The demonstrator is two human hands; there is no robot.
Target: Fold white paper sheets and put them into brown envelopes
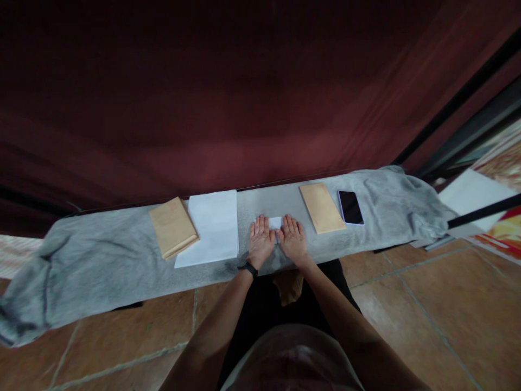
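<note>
A small white piece of paper, seemingly folded, lies on the grey cloth in front of me. My left hand rests flat over its left side, fingers stretched out and pointing away from me; a dark band circles that wrist. Over the right side lies my right hand, also flat with fingers extended. The two thumbs nearly meet at the middle of the paper. Most of the paper is hidden under both palms, so its full shape cannot be made out.
Grey cloth covers a long narrow surface against a dark red panel. To the left, brown envelopes overlap white paper sheets. On the right lie another brown envelope and a phone. Tiled floor shows below.
</note>
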